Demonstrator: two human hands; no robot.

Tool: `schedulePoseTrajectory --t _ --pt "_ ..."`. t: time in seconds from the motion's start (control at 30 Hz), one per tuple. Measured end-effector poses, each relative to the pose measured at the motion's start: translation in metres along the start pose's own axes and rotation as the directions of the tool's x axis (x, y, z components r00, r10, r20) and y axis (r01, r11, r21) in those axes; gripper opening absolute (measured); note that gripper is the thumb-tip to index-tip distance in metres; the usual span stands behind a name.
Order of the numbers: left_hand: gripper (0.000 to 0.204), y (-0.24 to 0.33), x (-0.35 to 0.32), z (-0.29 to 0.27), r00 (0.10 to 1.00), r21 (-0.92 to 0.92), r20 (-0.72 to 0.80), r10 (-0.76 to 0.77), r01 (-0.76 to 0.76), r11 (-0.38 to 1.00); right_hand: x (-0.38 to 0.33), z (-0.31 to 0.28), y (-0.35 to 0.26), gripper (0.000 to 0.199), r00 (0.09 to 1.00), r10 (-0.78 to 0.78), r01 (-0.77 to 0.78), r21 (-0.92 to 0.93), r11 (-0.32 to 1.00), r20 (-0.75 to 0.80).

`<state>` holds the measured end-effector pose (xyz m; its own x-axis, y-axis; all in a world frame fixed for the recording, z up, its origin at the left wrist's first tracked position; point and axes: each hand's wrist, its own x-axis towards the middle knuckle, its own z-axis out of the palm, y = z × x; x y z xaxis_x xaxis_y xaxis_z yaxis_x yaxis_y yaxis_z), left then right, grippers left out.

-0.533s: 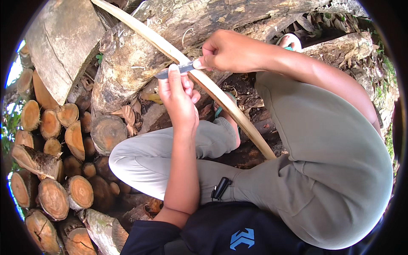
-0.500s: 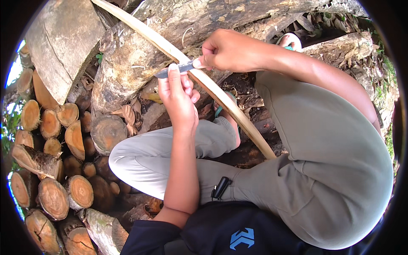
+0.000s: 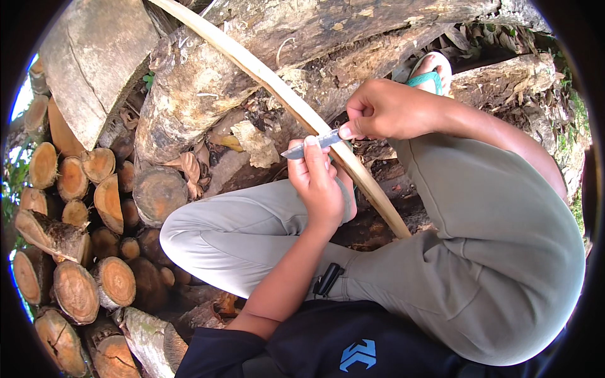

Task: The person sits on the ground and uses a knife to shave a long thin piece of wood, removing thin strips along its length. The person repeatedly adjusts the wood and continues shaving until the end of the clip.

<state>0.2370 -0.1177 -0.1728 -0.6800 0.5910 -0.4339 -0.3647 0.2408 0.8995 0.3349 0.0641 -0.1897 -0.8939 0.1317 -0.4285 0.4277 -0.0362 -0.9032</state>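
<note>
A long, slightly curved pale wooden stave (image 3: pixel 246 62) slants from the upper left down to my lap. Across it lies a grey knife blade (image 3: pixel 329 137), its pointed tip sticking out to the left. My left hand (image 3: pixel 321 189) is closed on the blade near the tip, with the thumb on top. At the blade's other end, my right hand (image 3: pixel 394 112) pinches it between thumb and curled fingers; any handle is hidden in that hand. The blade touches the stave between my two hands.
A thick log (image 3: pixel 189 101) lies across the far side under the stave. Stacked cut logs (image 3: pixel 77 293) fill the left, below a large wooden slab (image 3: pixel 94 63). Near my legs are dry leaves (image 3: pixel 255 143) and a foot in a sandal (image 3: pixel 431 75).
Both hands have slid the knife down along the stave, toward my lap and to the right. The stave has shifted slightly, and more of the sandalled foot shows.
</note>
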Motion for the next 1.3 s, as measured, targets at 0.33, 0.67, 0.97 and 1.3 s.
schedulePoseTrajectory --t 0.33,0.67,0.97,1.3 --pt "0.024 -0.001 0.004 0.004 1.000 -0.087 0.015 0.016 -0.014 0.996 0.003 0.000 -0.002 0.034 1.000 -0.003 0.001 -0.058 0.998 -0.031" --pt "0.021 -0.002 0.012 0.001 0.994 -0.115 0.071 0.080 -0.071 0.991 0.008 0.002 -0.003 0.039 0.993 -0.063 0.057 -0.059 0.997 -0.103" --pt "0.021 0.027 0.046 -0.006 1.000 0.004 0.019 0.025 -0.025 1.000 0.027 -0.003 -0.018 0.037 0.986 -0.052 0.046 -0.039 0.998 -0.161" --pt "0.022 0.005 0.007 0.000 0.998 -0.117 0.056 -0.026 0.033 0.993 0.005 0.001 0.001 0.037 1.000 -0.012 0.011 0.046 0.999 0.011"
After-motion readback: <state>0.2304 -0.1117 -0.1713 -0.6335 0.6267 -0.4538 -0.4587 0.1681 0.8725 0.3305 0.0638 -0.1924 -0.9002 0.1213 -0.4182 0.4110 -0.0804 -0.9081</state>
